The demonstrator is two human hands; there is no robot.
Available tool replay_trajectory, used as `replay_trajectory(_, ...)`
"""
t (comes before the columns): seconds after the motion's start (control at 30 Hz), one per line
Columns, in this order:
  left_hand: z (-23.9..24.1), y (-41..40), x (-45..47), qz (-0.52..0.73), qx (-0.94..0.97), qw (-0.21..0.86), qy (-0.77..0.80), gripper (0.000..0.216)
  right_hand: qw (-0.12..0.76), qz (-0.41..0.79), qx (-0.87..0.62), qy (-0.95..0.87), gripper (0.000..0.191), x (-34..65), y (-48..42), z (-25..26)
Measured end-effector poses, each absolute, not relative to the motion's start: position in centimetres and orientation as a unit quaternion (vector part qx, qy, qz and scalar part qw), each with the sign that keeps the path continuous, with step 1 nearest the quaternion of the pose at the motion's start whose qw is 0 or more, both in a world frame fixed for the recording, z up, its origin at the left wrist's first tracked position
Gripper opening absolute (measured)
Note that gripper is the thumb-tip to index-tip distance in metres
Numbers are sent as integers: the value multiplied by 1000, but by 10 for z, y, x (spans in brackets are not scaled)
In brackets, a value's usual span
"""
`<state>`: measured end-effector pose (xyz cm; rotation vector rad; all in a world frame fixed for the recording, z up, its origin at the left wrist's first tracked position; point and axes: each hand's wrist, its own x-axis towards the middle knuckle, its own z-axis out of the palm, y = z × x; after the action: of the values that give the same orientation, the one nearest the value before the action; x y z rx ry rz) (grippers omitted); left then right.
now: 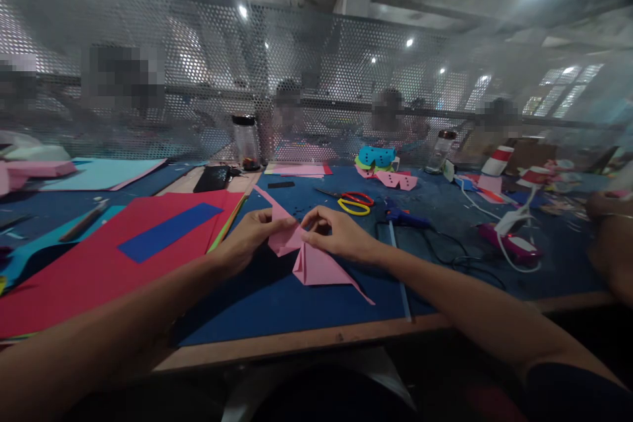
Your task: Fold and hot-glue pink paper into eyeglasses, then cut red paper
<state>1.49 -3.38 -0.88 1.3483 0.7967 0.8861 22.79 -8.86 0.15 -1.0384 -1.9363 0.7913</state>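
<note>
A folded piece of pink paper (324, 267) with pointed ends is held between my two hands, just above the blue table top. My left hand (257, 231) pinches its upper left part between thumb and fingers. With thumb and fingertips, my right hand (336, 231) grips the same paper near its middle fold. Beyond my hands lie scissors (357, 203) with red and yellow handles. To the right rests a blue glue gun (408, 216), and a pale glue stick (399, 273) lies below it.
Red sheets (99, 270) with a blue paper strip (171, 232) on top cover the left side. A lidded jar (246, 142) and a black phone (212, 178) stand and lie farther back. A magenta device (512, 244) with cables is at right. A perforated metal screen (208, 79) closes off the back.
</note>
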Motion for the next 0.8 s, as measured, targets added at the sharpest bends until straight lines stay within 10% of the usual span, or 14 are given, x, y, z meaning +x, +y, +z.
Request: replay_trajectory(0.8, -6, -35, 14, 367, 594, 629, 341, 30, 379, 185, -458, -782, 10, 234, -83, 0)
